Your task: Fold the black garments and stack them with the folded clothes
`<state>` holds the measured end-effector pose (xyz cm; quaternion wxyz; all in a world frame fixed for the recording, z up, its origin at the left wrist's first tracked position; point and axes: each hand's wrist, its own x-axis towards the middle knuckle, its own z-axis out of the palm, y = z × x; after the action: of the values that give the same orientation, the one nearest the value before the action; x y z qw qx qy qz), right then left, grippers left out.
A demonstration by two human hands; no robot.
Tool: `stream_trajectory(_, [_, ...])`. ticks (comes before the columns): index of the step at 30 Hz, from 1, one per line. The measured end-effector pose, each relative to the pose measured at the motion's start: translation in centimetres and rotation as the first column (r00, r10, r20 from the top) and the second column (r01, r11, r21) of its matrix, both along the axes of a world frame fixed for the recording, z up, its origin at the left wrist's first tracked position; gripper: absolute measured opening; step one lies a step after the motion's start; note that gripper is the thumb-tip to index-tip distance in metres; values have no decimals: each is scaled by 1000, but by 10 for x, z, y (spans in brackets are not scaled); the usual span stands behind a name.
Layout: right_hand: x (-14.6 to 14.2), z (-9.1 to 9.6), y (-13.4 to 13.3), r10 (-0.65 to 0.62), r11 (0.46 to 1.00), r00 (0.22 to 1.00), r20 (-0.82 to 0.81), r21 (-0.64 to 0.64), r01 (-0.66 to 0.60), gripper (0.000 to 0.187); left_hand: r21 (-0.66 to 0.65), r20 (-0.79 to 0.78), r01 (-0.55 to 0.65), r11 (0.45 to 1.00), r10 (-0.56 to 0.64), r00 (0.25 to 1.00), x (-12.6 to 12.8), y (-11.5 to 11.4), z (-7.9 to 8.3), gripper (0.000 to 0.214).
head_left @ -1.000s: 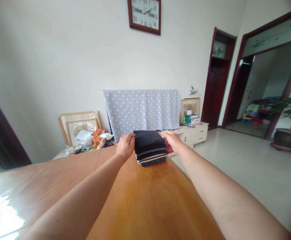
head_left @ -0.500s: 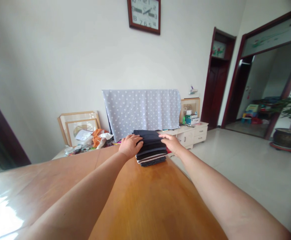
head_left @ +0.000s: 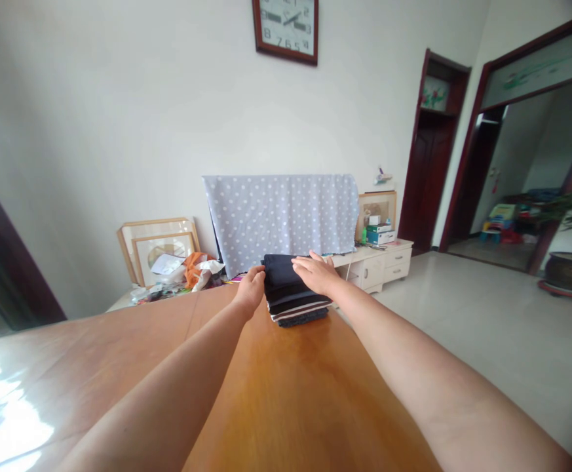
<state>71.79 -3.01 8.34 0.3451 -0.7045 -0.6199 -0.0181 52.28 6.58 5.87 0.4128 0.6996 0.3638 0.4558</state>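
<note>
Dark folded clothes stack (head_left: 288, 288) on wooden tabletop (head_left: 286, 393), left hand (head_left: 251, 292) against stack's side, grip curled, hold unclear, right hand (head_left: 316, 274) open flat on top, grip holding nothing

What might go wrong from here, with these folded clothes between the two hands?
The right hand lies on top of the soft stack of dark folded clothes, so the upper layers may slide. The left hand at its side could tilt it. The stack sits near the far edge of the wooden table, so a slipped piece might drop off.
</note>
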Motion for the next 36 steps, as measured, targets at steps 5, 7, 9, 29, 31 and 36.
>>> stream_trajectory(5, [-22, 20, 11, 25, 957, 967, 254, -285, 50, 53, -50, 69, 22, 999, -19, 997, 4, -9, -5, 36])
stream_trajectory(7, [-24, 23, 17, 24, 942, 961, 277, -327, 71, 55, -61, 88, 11, 998, -5, 996, 4, -9, -6, 35])
stream_trajectory(9, [-25, 23, 22, 17, 935, 959, 282, -345, 85, 56, -69, 102, -5, 998, 12, 995, 2, -9, -8, 33])
stream_trajectory(29, [-41, 26, 59, 10, 897, 955, 297, -425, 123, 53, 76, 81, 82, 994, -89, 993, -10, -14, -17, 17])
stream_trajectory(31, [-42, 28, 64, 19, 893, 956, 291, -436, 115, 53, 63, 90, 85, 994, -91, 992, -10, -14, -18, 15])
stream_trajectory(36, [-46, 30, 79, 41, 885, 962, 270, -457, 90, 56, 19, 121, 106, 994, -108, 987, -9, -14, -20, 12])
